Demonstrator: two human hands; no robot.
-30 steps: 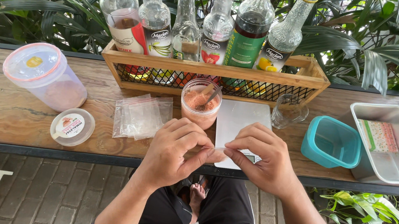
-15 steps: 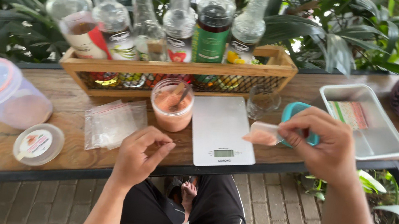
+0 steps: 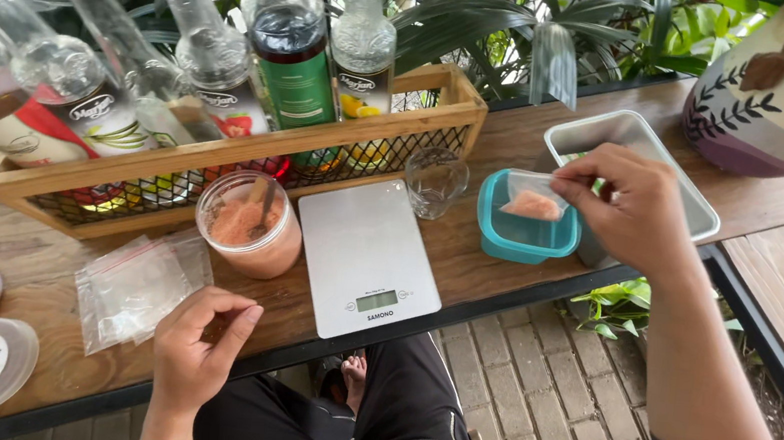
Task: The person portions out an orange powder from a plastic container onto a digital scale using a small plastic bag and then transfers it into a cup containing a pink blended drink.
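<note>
Right hand (image 3: 631,206) pinching powder sachet (image 3: 533,196) level over teal box (image 3: 523,235); left hand (image 3: 199,346) loosely curled, empty

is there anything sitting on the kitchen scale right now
No, the grey scale has a bare platform; the small filled bag is held by the right hand over the teal container.

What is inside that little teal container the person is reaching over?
The right hand holds a small clear bag of pinkish-orange powder over the teal container. The bag hides most of the inside, so anything beneath it cannot be seen.
</note>
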